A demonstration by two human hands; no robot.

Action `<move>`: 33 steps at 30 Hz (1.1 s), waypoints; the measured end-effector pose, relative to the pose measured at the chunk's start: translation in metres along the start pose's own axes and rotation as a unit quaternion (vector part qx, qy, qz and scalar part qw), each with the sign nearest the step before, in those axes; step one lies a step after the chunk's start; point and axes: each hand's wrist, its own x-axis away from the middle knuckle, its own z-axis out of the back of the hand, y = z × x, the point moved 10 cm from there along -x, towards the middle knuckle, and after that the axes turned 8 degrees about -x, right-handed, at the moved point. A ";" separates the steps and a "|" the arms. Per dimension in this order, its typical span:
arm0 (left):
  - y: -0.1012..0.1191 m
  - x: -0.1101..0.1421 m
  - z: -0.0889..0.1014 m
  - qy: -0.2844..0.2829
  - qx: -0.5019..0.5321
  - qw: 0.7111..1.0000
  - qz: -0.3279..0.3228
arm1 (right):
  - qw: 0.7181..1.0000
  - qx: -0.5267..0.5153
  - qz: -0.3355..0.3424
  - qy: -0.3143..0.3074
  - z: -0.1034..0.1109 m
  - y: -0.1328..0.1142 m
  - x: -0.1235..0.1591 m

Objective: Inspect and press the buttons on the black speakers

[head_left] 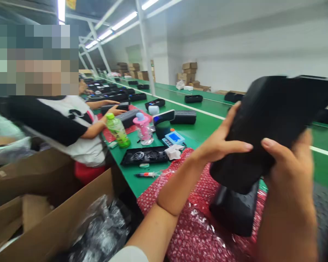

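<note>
My left hand (223, 141) grips the left side of a black plastic casing (273, 112), its thumb lying across the dark face. On the lower right edge, my right hand (291, 160) is closed round the same casing, thumb on the face. The casing is raised and tilted, and blurred on its far right. Beneath it, a second black casing (235, 211) rests on red bubble wrap (196, 229). The fingers behind the held casing are hidden.
Left of the bubble wrap lie a black speaker shell (144, 156), a syringe (146, 175), a blue device (175, 138), a green bottle (117, 131) and a pink-topped bottle (143, 131). A co-worker (84, 131) sits at left. Cardboard boxes (71, 203) stand below.
</note>
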 end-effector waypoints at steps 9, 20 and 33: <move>-0.008 -0.006 0.018 0.079 -0.022 0.996 0.043 | 0.992 -0.038 -0.082 -0.094 -0.010 0.021 -0.007; -0.017 -0.009 0.024 0.095 -0.058 0.993 0.042 | 0.987 -0.027 -0.117 -0.107 -0.009 0.029 -0.008; -0.010 0.003 0.027 0.118 -0.058 0.989 0.074 | 0.988 -0.030 -0.128 -0.080 -0.007 0.038 -0.005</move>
